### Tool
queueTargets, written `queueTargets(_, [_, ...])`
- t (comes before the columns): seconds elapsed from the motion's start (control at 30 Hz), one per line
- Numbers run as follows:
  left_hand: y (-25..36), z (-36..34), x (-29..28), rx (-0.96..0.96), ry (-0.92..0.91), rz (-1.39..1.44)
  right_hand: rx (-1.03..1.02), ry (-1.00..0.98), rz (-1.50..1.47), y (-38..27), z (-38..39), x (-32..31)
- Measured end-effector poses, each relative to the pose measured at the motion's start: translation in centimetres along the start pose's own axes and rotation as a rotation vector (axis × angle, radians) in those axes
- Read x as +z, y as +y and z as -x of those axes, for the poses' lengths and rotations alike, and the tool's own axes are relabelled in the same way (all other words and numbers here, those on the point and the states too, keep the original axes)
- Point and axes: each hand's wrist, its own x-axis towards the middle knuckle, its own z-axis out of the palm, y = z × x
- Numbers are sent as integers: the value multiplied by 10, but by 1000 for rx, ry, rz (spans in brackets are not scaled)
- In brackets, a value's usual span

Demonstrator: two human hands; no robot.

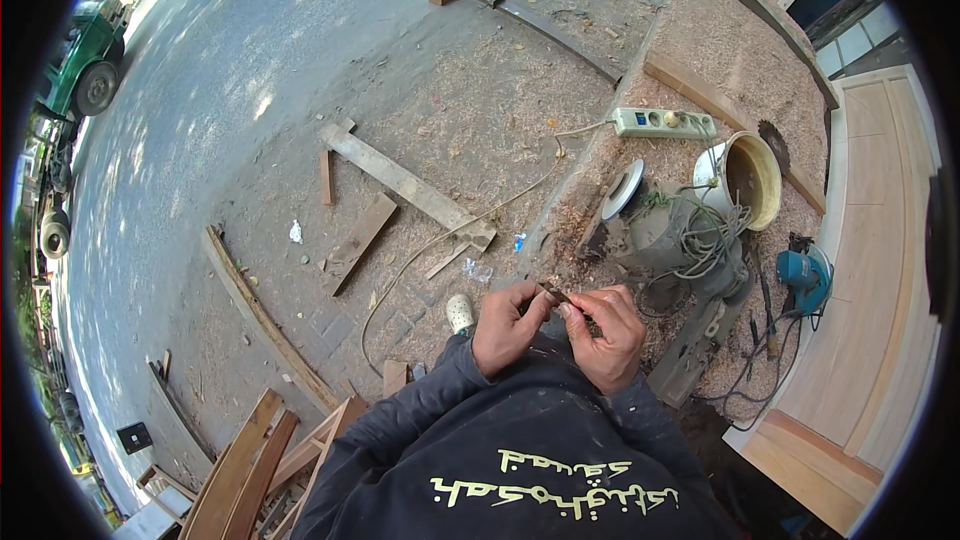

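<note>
While L hand [508,330] & R hand [608,338] pinch it, dk strip [554,293] slants upper-L to lower-R.

– Hands?
– Close together, in front of the dark long-sleeved top [470,450]. Bare left hand [506,328] and bare right hand [612,342] both pinch a small, dark brown piece [553,292]; material unclear.
– Right of them?
– Coiled grey cable [714,242] near a round white bucket [709,178], cream inside. Farther out, a teal-bodied power tool [803,276], just beside a pale panelled wooden door [882,220].
– Ahead?
– White rectangular power strip [640,122] by ground strewn with tan shavings [738,58]; thin beige cord [500,202] leads off left. Long, weathered grey wooden plank [405,183] lies farther left.
</note>
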Motion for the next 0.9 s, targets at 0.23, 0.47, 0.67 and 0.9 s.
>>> queueTargets(0.23, [2,0,7,10,-16,-11,9,15,8,5,6,-6])
queueTargets(0.47, [1,0,9,-6,-32,-25,21,24,22,6,8,-7])
queueTargets(0.67, [2,-2,8,-6,-42,-8,29,29,14,7,10,-7])
queueTargets(0.9, [0,-1,4,-26,-38,-10,26,28,32,6,9,-4])
